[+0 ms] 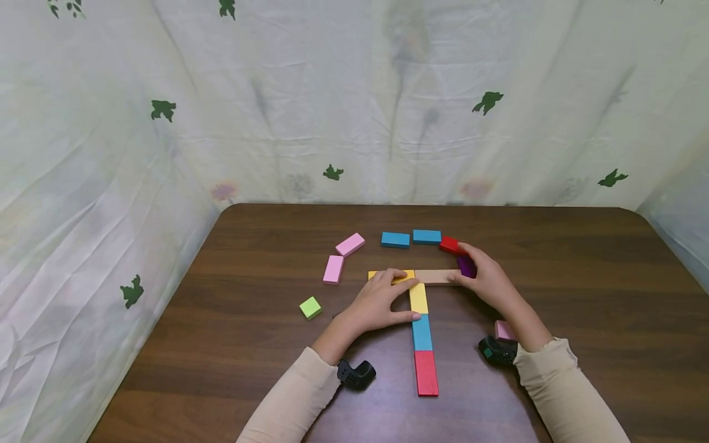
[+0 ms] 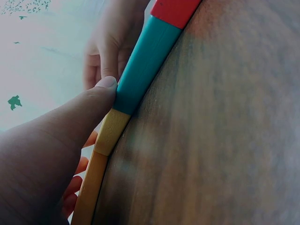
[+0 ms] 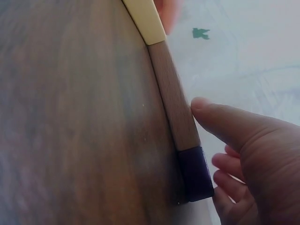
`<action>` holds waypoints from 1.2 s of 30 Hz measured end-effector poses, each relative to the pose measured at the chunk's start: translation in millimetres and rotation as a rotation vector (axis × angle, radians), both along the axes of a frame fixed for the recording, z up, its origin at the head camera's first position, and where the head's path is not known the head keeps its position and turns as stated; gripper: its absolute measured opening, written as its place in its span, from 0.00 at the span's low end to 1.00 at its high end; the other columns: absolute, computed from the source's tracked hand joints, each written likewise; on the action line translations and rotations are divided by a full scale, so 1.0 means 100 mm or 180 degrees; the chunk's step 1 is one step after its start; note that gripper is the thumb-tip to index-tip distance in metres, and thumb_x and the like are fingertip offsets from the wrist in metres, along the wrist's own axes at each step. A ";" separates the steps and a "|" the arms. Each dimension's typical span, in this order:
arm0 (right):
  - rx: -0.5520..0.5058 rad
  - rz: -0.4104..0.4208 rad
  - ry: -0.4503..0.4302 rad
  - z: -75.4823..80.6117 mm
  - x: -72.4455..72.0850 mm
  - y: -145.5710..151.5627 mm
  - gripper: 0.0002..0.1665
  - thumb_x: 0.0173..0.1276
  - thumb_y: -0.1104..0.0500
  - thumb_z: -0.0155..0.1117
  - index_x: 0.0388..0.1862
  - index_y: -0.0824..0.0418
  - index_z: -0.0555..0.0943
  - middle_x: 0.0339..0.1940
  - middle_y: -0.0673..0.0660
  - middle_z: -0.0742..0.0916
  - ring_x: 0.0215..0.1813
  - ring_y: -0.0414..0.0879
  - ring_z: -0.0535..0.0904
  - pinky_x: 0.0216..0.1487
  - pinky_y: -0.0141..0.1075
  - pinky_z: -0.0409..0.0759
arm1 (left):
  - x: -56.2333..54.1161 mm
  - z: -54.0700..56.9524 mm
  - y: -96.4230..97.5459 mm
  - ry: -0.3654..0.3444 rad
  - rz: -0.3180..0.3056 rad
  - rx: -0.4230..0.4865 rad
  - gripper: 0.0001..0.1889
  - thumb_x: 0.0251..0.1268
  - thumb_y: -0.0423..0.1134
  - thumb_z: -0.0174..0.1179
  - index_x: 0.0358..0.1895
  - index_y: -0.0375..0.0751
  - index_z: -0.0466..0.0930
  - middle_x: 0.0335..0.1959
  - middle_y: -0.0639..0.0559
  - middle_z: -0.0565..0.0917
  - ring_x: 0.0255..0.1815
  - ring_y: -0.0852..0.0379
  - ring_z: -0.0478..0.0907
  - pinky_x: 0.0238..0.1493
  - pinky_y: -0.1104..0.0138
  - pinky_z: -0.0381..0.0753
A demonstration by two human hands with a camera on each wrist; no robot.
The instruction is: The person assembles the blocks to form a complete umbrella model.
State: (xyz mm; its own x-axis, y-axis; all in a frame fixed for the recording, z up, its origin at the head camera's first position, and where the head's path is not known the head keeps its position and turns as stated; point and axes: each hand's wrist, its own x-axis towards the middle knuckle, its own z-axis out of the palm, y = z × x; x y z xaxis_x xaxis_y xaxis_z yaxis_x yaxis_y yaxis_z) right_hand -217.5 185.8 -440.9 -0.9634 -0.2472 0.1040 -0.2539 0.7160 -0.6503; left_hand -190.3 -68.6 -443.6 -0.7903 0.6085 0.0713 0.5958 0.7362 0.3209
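Blocks laid end to end form a line on the table: red [image 1: 426,373], blue [image 1: 422,333], then a yellow block [image 1: 419,299], meeting a crosswise row. That row holds another yellow block [image 1: 408,275], a plain wooden block [image 1: 434,277] and a purple block [image 1: 467,266]. My left hand [image 1: 376,303] rests over the row, its thumb at the blue block's edge and its fingers by the crosswise yellow block. My right hand [image 1: 490,280] spans the purple block, thumb at the wooden block, index fingertip near a small red block [image 1: 450,245]. Its other fingers are partly hidden.
Two blue blocks [image 1: 396,240] lie behind the row. Two pink blocks [image 1: 333,269] and a light green block [image 1: 311,307] lie to the left. Another pink block [image 1: 504,330] sits under the right forearm. A patterned cloth [image 1: 354,111] hangs behind the table.
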 end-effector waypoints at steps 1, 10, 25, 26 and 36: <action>0.0004 0.0004 -0.0009 -0.01 0.00 0.00 0.45 0.55 0.49 0.67 0.66 0.65 0.59 0.63 0.67 0.66 0.63 0.61 0.60 0.58 0.55 0.59 | 0.00 0.00 0.00 0.0001 -0.0001 -0.0003 0.37 0.51 0.69 0.50 0.65 0.59 0.63 0.59 0.53 0.63 0.59 0.55 0.59 0.56 0.60 0.63; 0.0007 0.0008 -0.0021 -0.04 0.00 0.01 0.43 0.55 0.49 0.67 0.66 0.63 0.60 0.62 0.67 0.67 0.62 0.61 0.61 0.58 0.55 0.60 | 0.01 0.01 -0.01 0.0000 0.0005 -0.0004 0.38 0.51 0.69 0.50 0.65 0.58 0.62 0.59 0.53 0.63 0.58 0.55 0.59 0.56 0.59 0.63; 0.0031 -0.0036 -0.0116 -0.01 0.00 -0.01 0.44 0.56 0.49 0.66 0.66 0.63 0.60 0.63 0.67 0.66 0.62 0.62 0.60 0.58 0.56 0.59 | 0.00 0.06 0.01 0.0020 0.0177 0.0352 0.41 0.54 0.64 0.53 0.67 0.43 0.56 0.61 0.48 0.64 0.61 0.53 0.59 0.59 0.60 0.61; 0.0031 -0.0038 -0.0119 -0.01 0.00 -0.01 0.43 0.56 0.49 0.66 0.66 0.63 0.60 0.63 0.67 0.66 0.62 0.62 0.60 0.58 0.56 0.59 | 0.00 0.07 0.01 0.0037 0.0184 0.0408 0.41 0.54 0.64 0.53 0.66 0.43 0.57 0.61 0.48 0.64 0.61 0.53 0.59 0.59 0.60 0.62; 0.0005 -0.0058 -0.0166 -0.01 0.01 0.00 0.44 0.56 0.49 0.66 0.67 0.62 0.59 0.63 0.67 0.66 0.63 0.62 0.59 0.58 0.56 0.59 | -0.04 0.18 -0.06 0.0188 0.0196 0.0658 0.37 0.56 0.59 0.56 0.64 0.40 0.61 0.60 0.49 0.65 0.59 0.53 0.61 0.57 0.60 0.64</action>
State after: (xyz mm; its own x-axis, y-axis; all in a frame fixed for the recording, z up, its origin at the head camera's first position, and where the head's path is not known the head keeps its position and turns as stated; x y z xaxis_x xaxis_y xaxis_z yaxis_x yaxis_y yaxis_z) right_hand -216.5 186.2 -442.2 -0.9718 -0.2296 0.0532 -0.2066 0.7213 -0.6611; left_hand -194.6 -74.9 -425.4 -0.8163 0.5269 0.2368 0.5740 0.6939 0.4347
